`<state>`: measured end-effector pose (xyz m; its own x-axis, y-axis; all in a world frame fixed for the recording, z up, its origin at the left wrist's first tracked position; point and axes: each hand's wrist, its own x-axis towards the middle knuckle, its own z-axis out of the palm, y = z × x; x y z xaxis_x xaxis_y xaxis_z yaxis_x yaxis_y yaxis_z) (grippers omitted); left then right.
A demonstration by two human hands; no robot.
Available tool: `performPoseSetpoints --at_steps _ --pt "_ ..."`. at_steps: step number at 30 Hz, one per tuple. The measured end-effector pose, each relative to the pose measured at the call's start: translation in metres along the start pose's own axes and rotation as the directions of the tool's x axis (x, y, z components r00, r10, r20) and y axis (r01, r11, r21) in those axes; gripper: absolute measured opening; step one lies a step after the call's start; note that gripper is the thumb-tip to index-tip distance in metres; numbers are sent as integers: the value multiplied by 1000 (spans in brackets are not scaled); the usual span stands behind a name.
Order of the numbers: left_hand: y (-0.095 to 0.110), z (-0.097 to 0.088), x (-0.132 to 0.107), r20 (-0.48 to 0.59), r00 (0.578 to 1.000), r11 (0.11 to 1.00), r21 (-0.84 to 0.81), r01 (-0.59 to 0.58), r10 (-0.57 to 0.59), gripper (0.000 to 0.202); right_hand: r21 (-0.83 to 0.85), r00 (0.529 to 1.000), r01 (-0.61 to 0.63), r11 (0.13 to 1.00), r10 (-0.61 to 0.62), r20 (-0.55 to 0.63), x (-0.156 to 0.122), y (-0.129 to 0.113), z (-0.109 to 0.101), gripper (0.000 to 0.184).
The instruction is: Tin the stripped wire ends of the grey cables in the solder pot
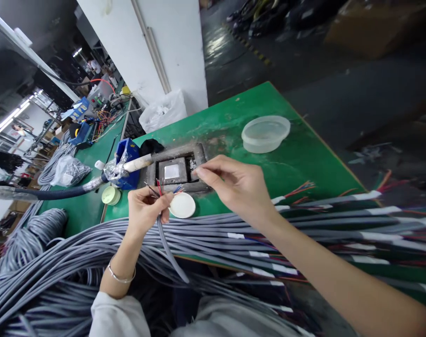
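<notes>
My left hand (148, 209) is closed around the end of a grey multi-core cable (171, 258), whose loose end hangs downward. Thin red, dark and blue wires (160, 186) fan out above its fingers. Thumb and forefinger of my right hand (234, 183) are pinched together over the right edge of a dirty grey frame; whatever is between them is too small to make out. Inside that frame sits what looks like a solder pot (171, 172) with a shiny silver square surface. A round white lid or dish (182, 206) lies just right of my left hand.
Many grey cables (104, 234) with white-taped ends run along the table's front edge. On the green table are a clear plastic tub (265, 134), a blue bin (130, 161) and a small round tin (111, 195). A taped hose (58, 193) reaches in from the left.
</notes>
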<state>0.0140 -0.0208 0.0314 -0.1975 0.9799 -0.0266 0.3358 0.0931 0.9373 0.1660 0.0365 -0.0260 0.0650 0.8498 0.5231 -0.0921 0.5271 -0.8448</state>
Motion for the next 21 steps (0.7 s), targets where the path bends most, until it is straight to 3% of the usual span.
performPoseSetpoints --at_steps 3,7,11,21 --pt "-4 -5 12 0 1000 997 74 14 -14 25 -22 1000 -26 999 26 -4 1 1 0 12" --pt "-20 -11 56 98 984 946 303 113 -149 25 -81 999 -36 996 33 -36 5 1 -3 12" --pt "-36 -11 96 183 958 905 403 132 -221 25 -158 1000 -16 987 14 -16 8 2 -7 12" --pt "-59 7 145 120 965 780 616 111 -232 22 -264 999 43 964 -43 6 10 1 -10 12"
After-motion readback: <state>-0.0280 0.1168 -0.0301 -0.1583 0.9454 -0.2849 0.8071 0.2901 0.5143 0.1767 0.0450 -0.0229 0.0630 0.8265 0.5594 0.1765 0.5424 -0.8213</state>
